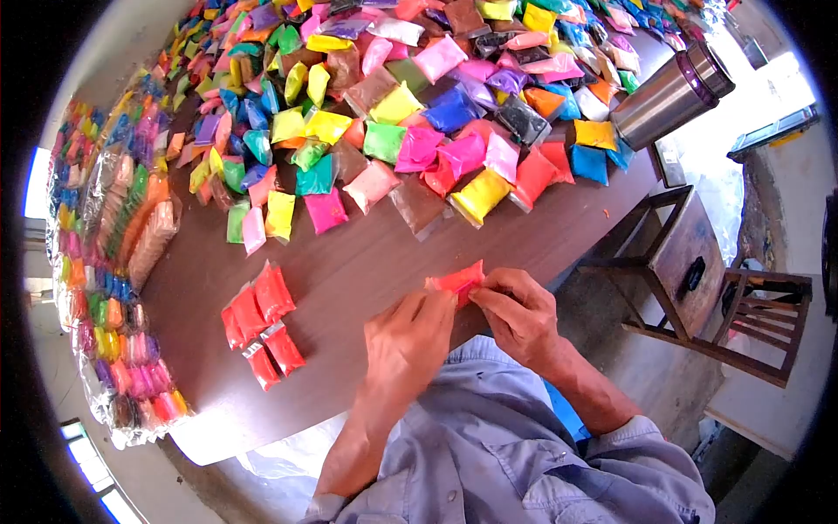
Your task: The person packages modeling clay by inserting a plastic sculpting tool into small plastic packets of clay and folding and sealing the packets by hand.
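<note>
A small red packet [457, 278] is held between both hands above the table's front edge. My left hand [410, 336] has its fingers closed on the packet's left and lower side. On the right side, my right hand [522, 316] pinches the same packet with thumb and fingers. To the left of my left hand, several red packets [275, 293] lie in a small group, two of them with clear wrapper ends showing.
A big pile of coloured packets [397, 103] covers the far side of the brown table [349, 253]. Bagged packets [131, 367] line the left edge. A steel flask [668, 98] stands at the right edge, with a wooden stool [685, 262] beyond.
</note>
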Available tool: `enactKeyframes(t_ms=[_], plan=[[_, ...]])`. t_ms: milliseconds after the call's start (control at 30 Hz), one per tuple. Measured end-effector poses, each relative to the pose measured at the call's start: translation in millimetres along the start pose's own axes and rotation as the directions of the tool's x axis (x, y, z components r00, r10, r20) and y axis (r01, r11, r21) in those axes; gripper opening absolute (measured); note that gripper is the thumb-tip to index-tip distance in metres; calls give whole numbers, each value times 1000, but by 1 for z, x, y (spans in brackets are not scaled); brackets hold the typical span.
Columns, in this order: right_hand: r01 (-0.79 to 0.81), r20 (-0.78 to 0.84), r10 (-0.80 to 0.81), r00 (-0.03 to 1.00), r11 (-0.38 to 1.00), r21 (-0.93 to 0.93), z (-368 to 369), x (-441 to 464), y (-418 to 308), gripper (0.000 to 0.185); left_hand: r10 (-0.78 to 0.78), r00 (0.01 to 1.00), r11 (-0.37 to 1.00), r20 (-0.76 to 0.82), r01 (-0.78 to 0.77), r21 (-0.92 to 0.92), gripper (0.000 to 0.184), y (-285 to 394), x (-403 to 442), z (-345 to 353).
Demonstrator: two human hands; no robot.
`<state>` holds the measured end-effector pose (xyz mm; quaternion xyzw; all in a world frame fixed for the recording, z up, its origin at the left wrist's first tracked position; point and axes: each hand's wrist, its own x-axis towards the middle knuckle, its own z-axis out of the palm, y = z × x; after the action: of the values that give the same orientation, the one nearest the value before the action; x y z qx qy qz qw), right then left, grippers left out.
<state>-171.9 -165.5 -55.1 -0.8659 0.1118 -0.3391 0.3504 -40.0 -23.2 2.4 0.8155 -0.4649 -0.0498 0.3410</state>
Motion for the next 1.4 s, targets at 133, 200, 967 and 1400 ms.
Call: enactKeyframes(t_ms=[133,200,967,1400], plan=[[3,-5,-3,1000,1000,-21,1,1,0,27,35,998,989,52,-42,140,6,-16,11,7],[-11,-11,11,1000,1000,-26,1,1,-3,26,52,997,983,56,-61,171,5,-26,17,10],[-213,-7,213,977,976,-43,-3,9,-23,33,-97,987,981,-129,73,-180,9,-14,-23,17],[-183,23,184,983,983,-11,-6,10,-18,31,34,995,994,-92,-43,-100,8,-18,-2,11]])
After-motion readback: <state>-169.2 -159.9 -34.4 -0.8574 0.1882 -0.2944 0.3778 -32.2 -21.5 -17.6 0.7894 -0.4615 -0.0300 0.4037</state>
